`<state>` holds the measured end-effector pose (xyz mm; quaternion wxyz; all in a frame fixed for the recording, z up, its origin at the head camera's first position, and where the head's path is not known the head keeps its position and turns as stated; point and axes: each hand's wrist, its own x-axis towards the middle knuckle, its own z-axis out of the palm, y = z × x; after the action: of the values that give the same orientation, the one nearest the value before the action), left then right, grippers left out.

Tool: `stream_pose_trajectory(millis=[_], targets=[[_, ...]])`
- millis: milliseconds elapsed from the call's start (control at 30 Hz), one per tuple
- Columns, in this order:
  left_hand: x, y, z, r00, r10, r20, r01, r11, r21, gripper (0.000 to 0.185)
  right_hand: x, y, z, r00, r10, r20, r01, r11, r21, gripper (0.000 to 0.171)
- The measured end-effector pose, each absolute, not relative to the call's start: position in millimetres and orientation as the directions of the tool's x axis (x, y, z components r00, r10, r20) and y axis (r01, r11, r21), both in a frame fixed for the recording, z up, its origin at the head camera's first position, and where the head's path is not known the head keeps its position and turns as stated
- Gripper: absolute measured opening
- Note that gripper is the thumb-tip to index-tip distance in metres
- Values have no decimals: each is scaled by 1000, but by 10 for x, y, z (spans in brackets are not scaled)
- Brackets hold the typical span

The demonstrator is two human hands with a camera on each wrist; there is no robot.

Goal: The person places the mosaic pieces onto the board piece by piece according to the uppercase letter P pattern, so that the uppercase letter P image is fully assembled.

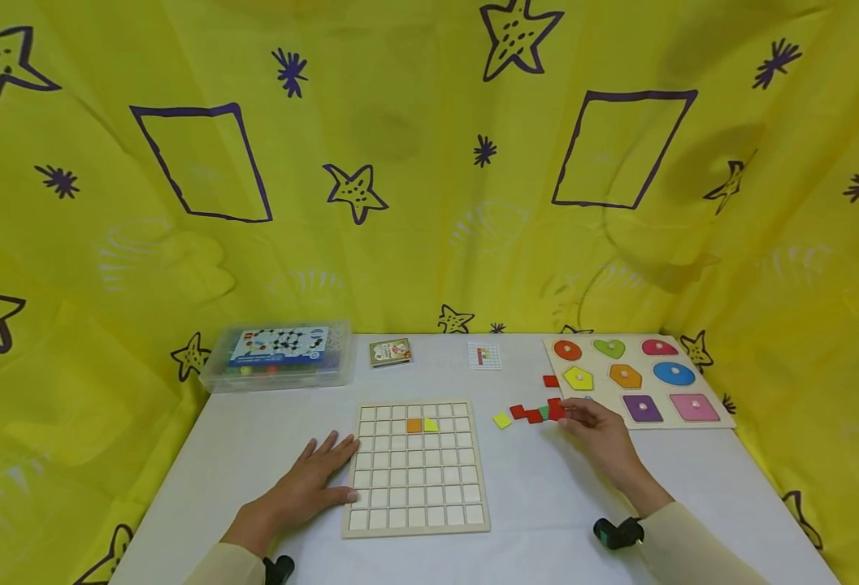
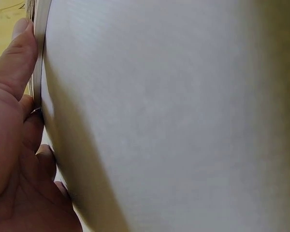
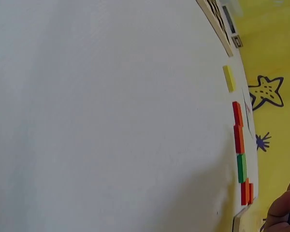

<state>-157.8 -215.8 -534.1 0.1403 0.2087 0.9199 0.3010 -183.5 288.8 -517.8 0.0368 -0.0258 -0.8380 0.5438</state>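
My left hand (image 1: 312, 481) lies spread on the table, its fingertips and thumb touching the left edge of a wooden grid board (image 1: 416, 520). In the left wrist view, the thumb (image 2: 20, 58) runs along that edge. An orange square tile (image 1: 414, 426) and a yellow-green piece (image 1: 431, 425) sit in neighbouring cells. Over on the right, my right hand (image 1: 605, 443) hovers with bent fingers at a red tile (image 1: 556, 409); no tile shows between the fingers. Beside it are a green tile (image 3: 241, 168), red tiles (image 3: 238, 126) and a yellow tile (image 1: 502, 421).
Behind my right hand lies a shape puzzle board (image 1: 605, 394) with knobbed pieces; another red tile (image 1: 550, 381) is by its edge. A clear plastic case (image 1: 279, 357), a small booklet or box (image 1: 390, 352) and a pattern card (image 1: 484, 356) line the back. A yellow curtain (image 1: 414, 268) hangs behind.
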Motion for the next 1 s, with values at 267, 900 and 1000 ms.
stream_pose_trajectory(millis=[267, 900, 1000], targets=[[-1580, -2149, -5328, -870, 475, -135, 304, 730, 612, 91, -1950, 2581, -5183, -998, 44, 52, -35, 321, -946, 34], [-1582, -2156, -5318, -869, 471, -148, 287, 726, 625, 91, -2104, 1741, -5241, -999, 46, 28, -17, 226, -974, 29], [-1580, -2160, -5307, -869, 474, -140, 293, 722, 627, 90, -2113, 1622, -5243, -999, 32, 29, -22, 214, -977, 27]])
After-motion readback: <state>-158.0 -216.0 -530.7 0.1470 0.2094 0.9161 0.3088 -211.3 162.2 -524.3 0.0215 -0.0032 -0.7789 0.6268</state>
